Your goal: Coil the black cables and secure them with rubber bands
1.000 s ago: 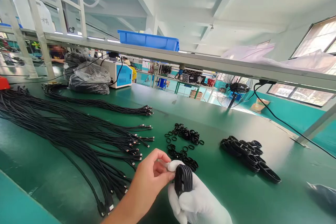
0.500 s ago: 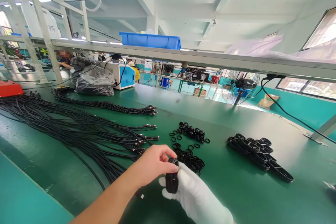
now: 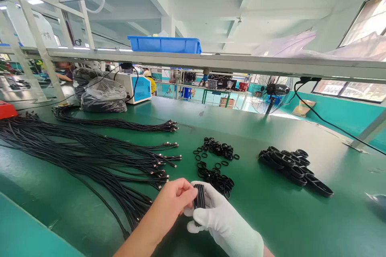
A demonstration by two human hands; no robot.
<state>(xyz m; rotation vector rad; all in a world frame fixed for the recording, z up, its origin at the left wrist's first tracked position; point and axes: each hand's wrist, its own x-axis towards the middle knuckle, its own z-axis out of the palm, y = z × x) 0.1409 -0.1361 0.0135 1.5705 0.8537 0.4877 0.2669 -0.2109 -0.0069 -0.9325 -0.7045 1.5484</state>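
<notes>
A coiled black cable [image 3: 199, 197] is held between my two hands above the front of the green table. My right hand [image 3: 218, 213], in a white glove, wraps round the coil, its thumb across the front. My bare left hand [image 3: 176, 198] pinches the coil's upper left side with thumb and fingers. Just beyond my hands lies a pile of small black rings [image 3: 215, 178], and a second pile of rings [image 3: 221, 149] sits farther back. To the left, long black cables [image 3: 99, 156] lie stretched out, their metal plugs pointing towards the middle.
Several coiled cables [image 3: 289, 164] are heaped at the right on the green table [image 3: 229, 124]. Overhead, a shelf [image 3: 223, 59] carries a blue bin [image 3: 164, 44]. At the back stand a white and blue machine [image 3: 140, 88], a plastic bag [image 3: 104, 94] and a fan [image 3: 271, 92].
My right hand has turned the coil and brought its gloved thumb across the front. My left hand has shifted slightly left and down on the coil. The view has moved a little.
</notes>
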